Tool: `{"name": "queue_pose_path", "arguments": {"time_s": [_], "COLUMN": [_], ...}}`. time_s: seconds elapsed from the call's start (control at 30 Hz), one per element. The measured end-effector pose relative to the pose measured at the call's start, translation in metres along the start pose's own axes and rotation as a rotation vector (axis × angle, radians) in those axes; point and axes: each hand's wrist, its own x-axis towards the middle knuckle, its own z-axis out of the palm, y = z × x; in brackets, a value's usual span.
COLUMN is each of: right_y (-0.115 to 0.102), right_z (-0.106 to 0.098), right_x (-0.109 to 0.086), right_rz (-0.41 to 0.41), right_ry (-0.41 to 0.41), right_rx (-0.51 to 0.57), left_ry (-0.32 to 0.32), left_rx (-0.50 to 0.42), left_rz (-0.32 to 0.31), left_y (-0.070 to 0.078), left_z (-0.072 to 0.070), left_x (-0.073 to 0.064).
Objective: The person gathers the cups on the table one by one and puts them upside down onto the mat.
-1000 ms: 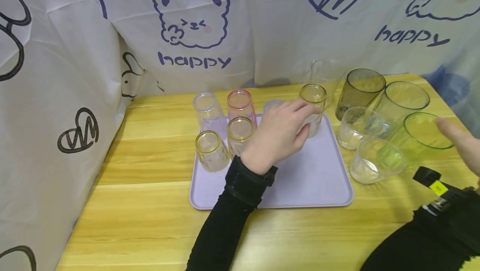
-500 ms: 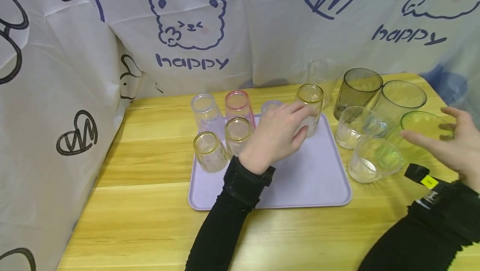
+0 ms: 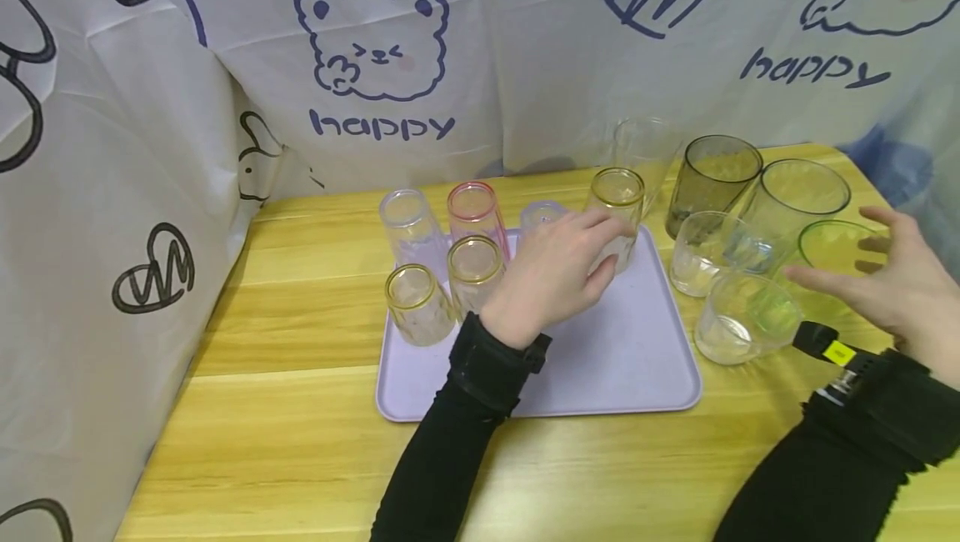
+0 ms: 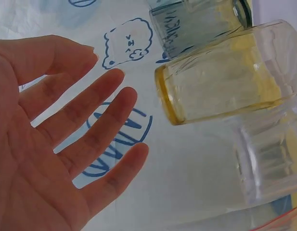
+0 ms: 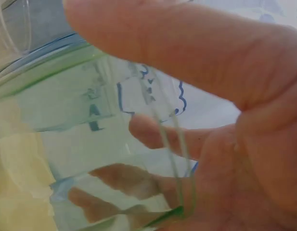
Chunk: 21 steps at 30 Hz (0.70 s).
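Observation:
My left hand [image 3: 551,271] hovers above the purple tray [image 3: 630,358], fingers loosely spread. In the left wrist view it stands apart from the gold-rimmed glass [image 4: 220,72], which sits upside down at the tray's back right. My right hand [image 3: 903,288] is at a green glass [image 5: 81,144] on the table, thumb on the near side and fingers on the far side. The right wrist view shows some fingers through the clear green wall; whether they touch it I cannot tell. A small purple glass [image 3: 542,213] is partly hidden behind my left hand.
On the tray's left stand upturned glasses: purple [image 3: 408,217], pink [image 3: 474,204] and two gold-rimmed ones [image 3: 418,308]. Right of the tray, a grey-brown glass [image 3: 712,183], a large clear glass [image 3: 802,192] and short clear glasses [image 3: 727,333] crowd the wooden table [image 3: 300,459]. A printed cloth [image 3: 525,58] hangs behind.
My right hand has come in from the right edge, moving left until its fingers are around the green glass. The left hand has stayed almost still.

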Motion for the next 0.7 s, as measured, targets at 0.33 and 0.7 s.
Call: {"name": "queue_pose_path", "arguments": {"time_s": [0.33,0.7], "right_y": [0.0,-0.003], "right_z": [0.002,0.004], "right_x": [0.006,0.005], "right_rz": [-0.026,-0.057], "right_ry": [0.018,0.016], "right_rx": [-0.003,-0.003], "left_ry": [-0.012,0.004], "left_rx": [-0.036,-0.019], "left_rz": [0.03,0.051], "left_y": [0.001,0.009], "left_z": [0.014,0.024], "left_x": [0.005,0.01]}}
